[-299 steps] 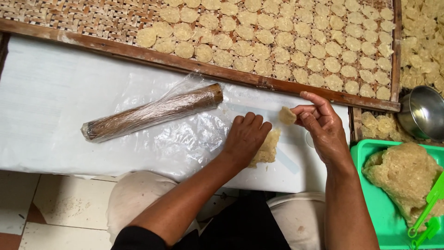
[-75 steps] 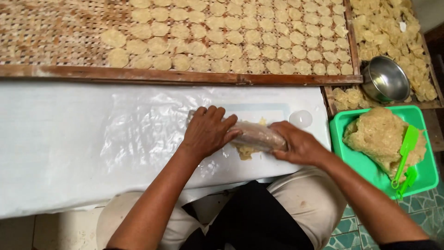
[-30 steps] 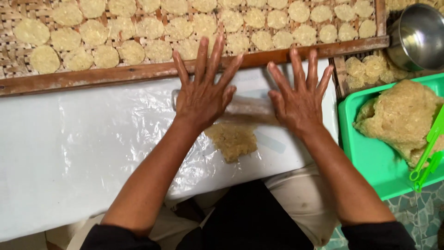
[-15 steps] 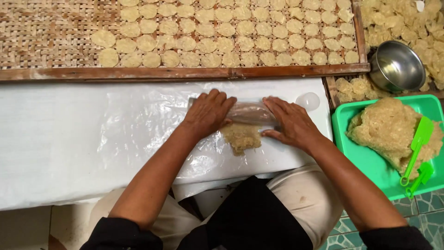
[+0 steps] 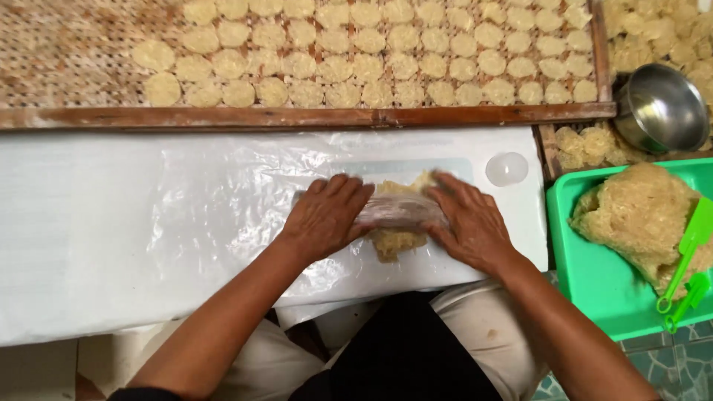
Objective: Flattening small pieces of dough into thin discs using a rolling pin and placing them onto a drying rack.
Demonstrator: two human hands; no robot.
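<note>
White plastic sheeting [image 5: 148, 223] covers the bench, and near its right middle a plastic-wrapped roller [image 5: 401, 212] lies across a flattened patch of dough [image 5: 394, 239]. Left hand [image 5: 327, 215] and right hand [image 5: 468, 223] press down on the roller's two ends, fingers curled loosely over it — not clenched. Even weight from both palms would probably keep the patch uniformly thin — a slipping wrap is the likely risk.

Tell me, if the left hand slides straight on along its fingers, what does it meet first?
Probably the plastic-wrapped rolling pin that the left hand already rests on, then the flattened dough underneath.
</note>
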